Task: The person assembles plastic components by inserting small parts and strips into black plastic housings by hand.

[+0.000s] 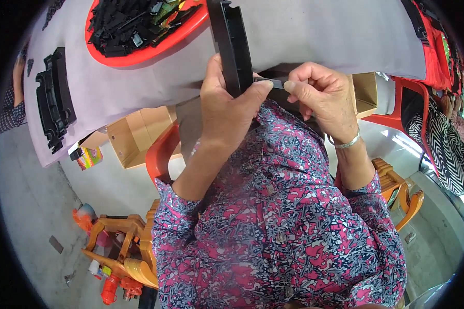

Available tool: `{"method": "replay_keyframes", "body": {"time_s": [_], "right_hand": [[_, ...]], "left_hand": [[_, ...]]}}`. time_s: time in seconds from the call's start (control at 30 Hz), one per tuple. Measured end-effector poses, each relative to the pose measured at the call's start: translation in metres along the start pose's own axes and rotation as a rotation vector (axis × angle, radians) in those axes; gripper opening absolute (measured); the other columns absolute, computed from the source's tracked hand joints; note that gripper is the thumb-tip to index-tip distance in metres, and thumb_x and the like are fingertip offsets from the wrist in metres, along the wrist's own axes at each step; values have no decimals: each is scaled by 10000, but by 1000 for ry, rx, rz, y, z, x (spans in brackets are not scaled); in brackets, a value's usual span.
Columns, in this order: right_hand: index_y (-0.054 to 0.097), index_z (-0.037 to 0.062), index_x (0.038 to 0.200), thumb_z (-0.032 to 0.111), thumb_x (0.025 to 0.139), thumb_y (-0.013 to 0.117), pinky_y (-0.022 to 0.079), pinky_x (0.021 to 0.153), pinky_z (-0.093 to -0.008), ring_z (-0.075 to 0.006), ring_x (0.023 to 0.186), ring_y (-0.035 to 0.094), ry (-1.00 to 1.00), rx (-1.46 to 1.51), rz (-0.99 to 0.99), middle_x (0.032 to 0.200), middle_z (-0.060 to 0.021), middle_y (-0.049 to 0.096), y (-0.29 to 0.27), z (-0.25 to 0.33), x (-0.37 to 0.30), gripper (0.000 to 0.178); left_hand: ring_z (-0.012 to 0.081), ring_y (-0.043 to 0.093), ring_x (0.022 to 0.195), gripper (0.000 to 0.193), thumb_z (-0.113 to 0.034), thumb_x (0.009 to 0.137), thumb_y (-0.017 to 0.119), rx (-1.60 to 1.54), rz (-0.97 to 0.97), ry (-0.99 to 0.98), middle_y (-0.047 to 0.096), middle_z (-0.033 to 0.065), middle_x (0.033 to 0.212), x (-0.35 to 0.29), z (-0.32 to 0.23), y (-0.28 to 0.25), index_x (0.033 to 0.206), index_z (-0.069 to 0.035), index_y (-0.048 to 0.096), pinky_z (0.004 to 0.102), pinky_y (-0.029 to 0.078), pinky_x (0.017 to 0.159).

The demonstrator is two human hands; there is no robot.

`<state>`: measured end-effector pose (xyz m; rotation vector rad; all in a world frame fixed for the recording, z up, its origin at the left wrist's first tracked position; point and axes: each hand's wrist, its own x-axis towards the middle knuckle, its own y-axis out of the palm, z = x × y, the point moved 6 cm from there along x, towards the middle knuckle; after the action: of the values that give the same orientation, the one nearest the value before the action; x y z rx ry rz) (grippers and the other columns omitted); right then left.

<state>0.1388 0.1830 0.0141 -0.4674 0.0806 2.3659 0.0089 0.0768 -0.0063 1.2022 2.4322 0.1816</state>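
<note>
soft, bright light spreads evenly over the pale worktop (314,36), with dimmer shade beneath its near edge. below its right end, white glare streaks the floor (404,144). the worktop's edges bow with fisheye distortion, black vignetting lying beyond.

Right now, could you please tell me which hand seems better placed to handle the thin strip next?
Probably the right hand: it appears to pinch one end of the thin strip, while the left hand is occupied gripping the long black part.
</note>
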Motion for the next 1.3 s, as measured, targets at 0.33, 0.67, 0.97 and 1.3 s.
{"method": "replay_keyframes", "body": {"time_s": [0.33,0.67,0.97,1.3], "right_hand": [[628,35,792,75,872,669,351,475,-176,7,543,456,45,119,-5,657,62,566,10,-1,0,99],[626,43,804,48,872,643,280,424,-194,-12,479,411,134,375,-7,635,30,554,2,-7,-1,71],[624,48,833,66,888,650,279,422,-190,-10,474,409,139,458,9,646,21,562,6,-6,-1,64],[629,37,855,77,910,636,282,424,-187,-11,478,410,101,465,32,661,18,567,16,3,-1,69]], "left_hand": [[81,505,537,414,33,803,700,1,-59,-4,582,33,802,-2,-6,3,1139,-18,462,235,423,473],[137,466,467,525,-480,1029,308,-355,117,-49,550,70,789,2,-9,3,1288,-40,431,283,398,424],[157,504,532,514,-484,1006,419,-397,181,-31,525,67,797,2,-6,1,1291,-57,438,295,438,494],[189,519,756,512,-489,1000,429,-464,156,-45,514,63,881,-1,-5,1,1267,-54,395,368,476,679]]}}
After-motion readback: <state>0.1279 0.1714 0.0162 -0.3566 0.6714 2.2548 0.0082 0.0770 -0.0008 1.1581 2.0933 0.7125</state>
